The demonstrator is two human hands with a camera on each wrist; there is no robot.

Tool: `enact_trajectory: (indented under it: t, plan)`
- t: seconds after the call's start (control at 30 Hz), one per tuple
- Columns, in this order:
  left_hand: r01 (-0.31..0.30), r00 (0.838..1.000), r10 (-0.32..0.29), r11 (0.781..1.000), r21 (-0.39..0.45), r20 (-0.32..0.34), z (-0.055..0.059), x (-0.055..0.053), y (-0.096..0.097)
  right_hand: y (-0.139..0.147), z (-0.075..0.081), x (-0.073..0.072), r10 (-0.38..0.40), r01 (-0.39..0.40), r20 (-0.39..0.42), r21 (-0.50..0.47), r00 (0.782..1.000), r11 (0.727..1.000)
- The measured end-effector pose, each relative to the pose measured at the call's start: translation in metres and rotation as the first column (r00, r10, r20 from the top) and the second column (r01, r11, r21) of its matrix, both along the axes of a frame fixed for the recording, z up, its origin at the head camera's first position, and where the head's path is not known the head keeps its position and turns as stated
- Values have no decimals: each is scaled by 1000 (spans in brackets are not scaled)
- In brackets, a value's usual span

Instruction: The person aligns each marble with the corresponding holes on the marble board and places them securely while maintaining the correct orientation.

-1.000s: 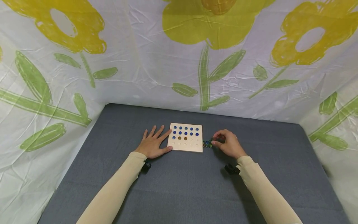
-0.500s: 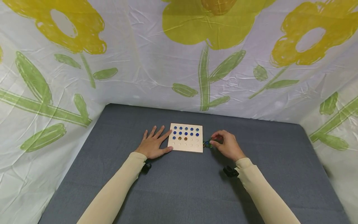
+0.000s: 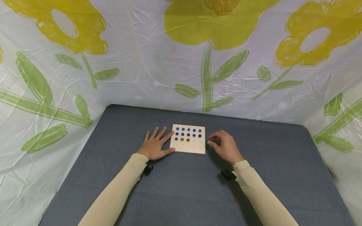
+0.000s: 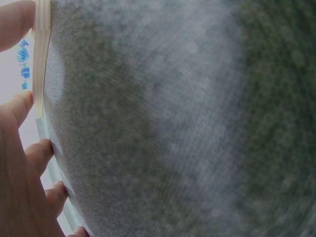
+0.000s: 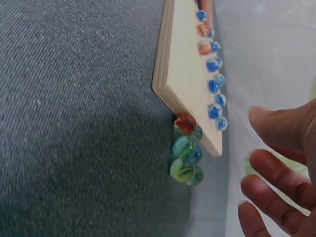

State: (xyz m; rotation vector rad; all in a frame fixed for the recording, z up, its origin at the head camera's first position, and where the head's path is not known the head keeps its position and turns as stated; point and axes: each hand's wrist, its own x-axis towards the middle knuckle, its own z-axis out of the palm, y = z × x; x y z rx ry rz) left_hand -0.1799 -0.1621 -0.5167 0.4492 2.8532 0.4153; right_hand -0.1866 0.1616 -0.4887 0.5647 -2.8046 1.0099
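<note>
A pale wooden board (image 3: 190, 147) with rows of round hollows lies on the dark grey table. Blue marbles (image 5: 215, 111) fill its two far rows and the start of a third, followed by two amber-orange marbles (image 5: 204, 48). My left hand (image 3: 152, 148) lies flat with spread fingers, thumb and forefinger touching the board's left edge. Right of the board sits a small pile of loose glass marbles (image 5: 183, 170), green, blue and orange. My right hand (image 3: 224, 146) hovers over that pile, forefinger bent towards the thumb. Whether a marble is between those fingertips is hidden.
The dark table (image 3: 169, 191) reaches well around the board on all sides. Behind it hangs a white cloth (image 3: 147, 78) printed with yellow flowers, which also covers both sides. Each wrist carries a small black camera (image 3: 227, 174).
My right hand has shifted left, closer to the board, and now covers more of the marble pile. The left hand and the marbles on the board stay as they were.
</note>
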Motion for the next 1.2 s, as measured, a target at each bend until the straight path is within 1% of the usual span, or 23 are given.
enact_trajectory:
  t: [0.27,0.5,0.67,0.83,1.2]
  plan:
    - [0,1000,0,1000,5,-5,-1,0,0,-12,1,1,14,-12,-47,54,999,998]
    - [0,1000,0,1000,2,-2,0,1,0,-21,1,2,20,-18,-61,47,998,999]
    - [0,1000,0,1000,-2,6,0,0,-1,-26,-2,3,33,-29,-83,47,996,998]
    - [1,1000,-1,1000,4,7,-1,0,-1,-31,-5,4,26,-22,-98,40,995,999]
    - [4,1000,-4,1000,2,-2,-6,-2,-3,-39,-11,3,4,-5,-78,-10,997,1000]
